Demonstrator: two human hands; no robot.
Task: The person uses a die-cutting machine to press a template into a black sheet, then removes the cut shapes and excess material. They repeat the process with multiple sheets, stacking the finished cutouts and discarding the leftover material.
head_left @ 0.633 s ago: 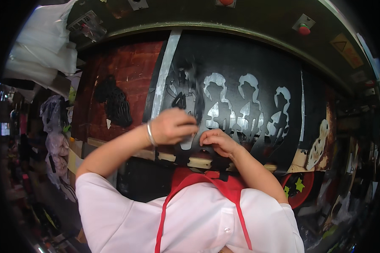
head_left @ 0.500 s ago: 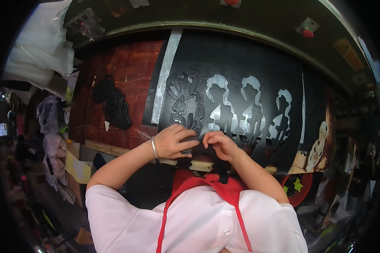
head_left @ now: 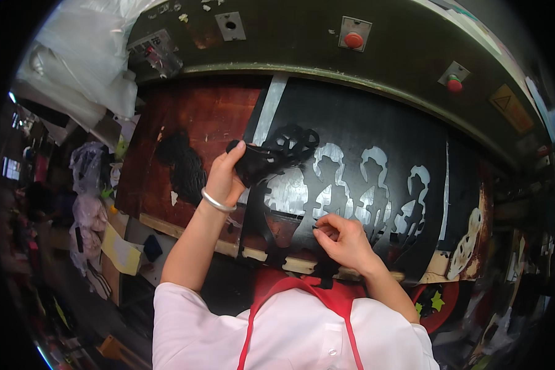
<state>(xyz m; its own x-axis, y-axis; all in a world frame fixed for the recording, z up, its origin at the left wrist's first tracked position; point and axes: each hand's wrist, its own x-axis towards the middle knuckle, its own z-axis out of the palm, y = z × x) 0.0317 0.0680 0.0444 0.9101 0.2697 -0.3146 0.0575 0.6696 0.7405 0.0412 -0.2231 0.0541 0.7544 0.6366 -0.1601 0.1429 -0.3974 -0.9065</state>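
Note:
My left hand (head_left: 225, 176), with a bracelet at the wrist, is closed around a floppy bunch of black cut-out pieces (head_left: 259, 165), lifted over a black sheet (head_left: 351, 114). The pieces have looped, openwork outlines and blur at their far end. Under them a large opening in the sheet bares shiny metal (head_left: 288, 192). To its right, several figure-shaped openings show the same metal. My right hand (head_left: 346, 242) hovers over the sheet's near part, thumb and fingers pinched together. A small dark bit shows at its fingertips, too small to name.
On the reddish board (head_left: 219, 105) at left lies a pile of black cut pieces (head_left: 188, 169). A green machine beam (head_left: 296, 37) with red buttons (head_left: 353, 40) spans the far side. A pale perforated piece (head_left: 465, 246) rests at right, above a red bucket (head_left: 445, 308).
My left hand has raised the black cut-out pieces from the sheet, moving up and left and uncovering metal. My right hand has shifted right and nearer. The whole view has also tilted.

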